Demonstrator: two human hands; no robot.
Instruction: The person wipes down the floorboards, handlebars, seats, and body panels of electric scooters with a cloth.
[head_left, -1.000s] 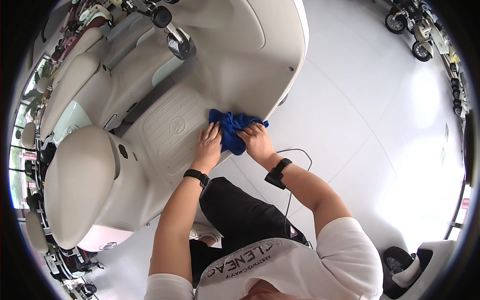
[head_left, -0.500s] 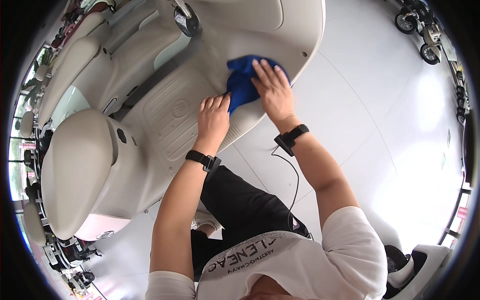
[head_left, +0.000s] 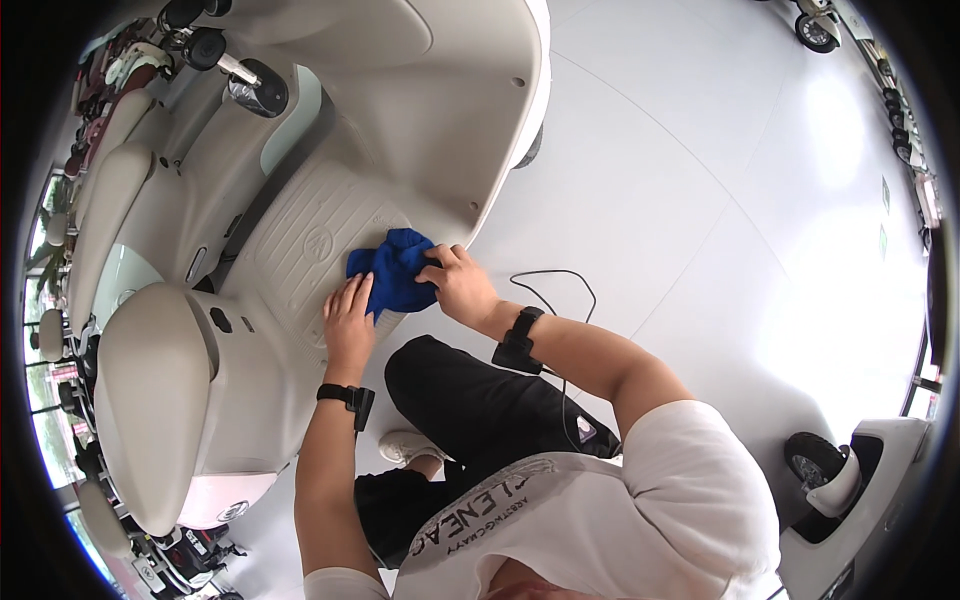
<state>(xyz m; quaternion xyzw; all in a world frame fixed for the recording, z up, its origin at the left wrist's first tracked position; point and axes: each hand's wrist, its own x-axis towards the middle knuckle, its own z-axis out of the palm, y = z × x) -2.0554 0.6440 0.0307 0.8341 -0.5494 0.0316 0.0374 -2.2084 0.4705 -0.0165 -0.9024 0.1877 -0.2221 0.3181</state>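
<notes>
A blue cloth (head_left: 400,270) lies bunched on the beige ribbed footboard (head_left: 290,245) of a scooter, close to its right edge. My right hand (head_left: 463,288) grips the cloth's right side with bent fingers. At the cloth's lower left edge, my left hand (head_left: 349,325) is closed on it, its fingers resting against the footboard and its thumb hidden. Above the cloth rises the scooter's beige front panel (head_left: 440,130).
To the left is the scooter's seat (head_left: 150,390), with more scooters beyond it. A round-ended mirror (head_left: 260,88) juts out at the upper left. A thin black cable (head_left: 592,290) loops from my right wristband (head_left: 518,338). A wheel (head_left: 808,458) stands at the lower right.
Both hands and the cloth have moved from the lower front panel down onto the footboard. My right hand has gone from lying flat on the cloth to gripping it. The view has shifted.
</notes>
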